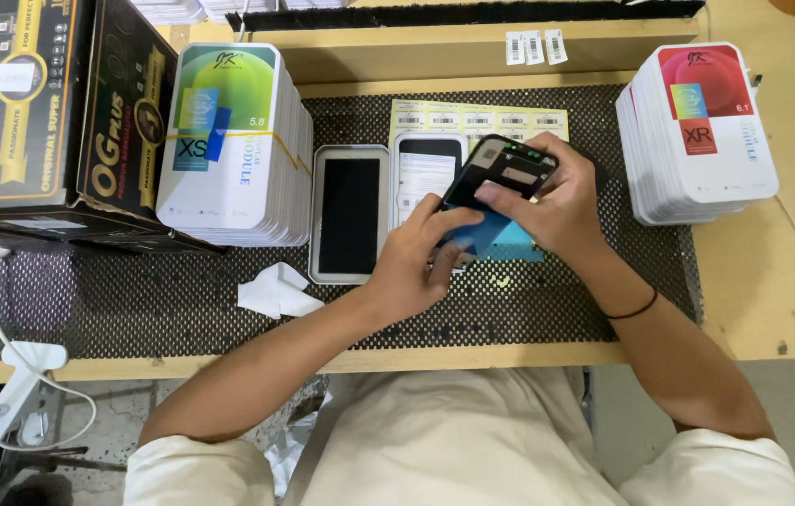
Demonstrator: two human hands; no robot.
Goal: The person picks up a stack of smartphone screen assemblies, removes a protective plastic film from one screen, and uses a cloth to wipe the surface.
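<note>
My right hand (557,201) grips a black phone screen module (501,173), back side up and tilted, above the dotted black mat (510,309). My left hand (416,258) pinches the module's lower edge, where a blue film or sheet (501,239) lies under my fingers. Just left of my hands, two white trays lie flat: one holds a dark screen (349,214), the other (426,169) holds a white card and is partly hidden by my left hand. A yellow sheet of barcode labels (477,117) lies behind the module.
A banded stack of white module boxes (229,150) stands at left, a similar stack (697,131) at right. Black cartons (51,112) fill the far left. A crumpled white tissue (276,292) lies on the mat. A white cable and holder (18,375) hang off the table's front left.
</note>
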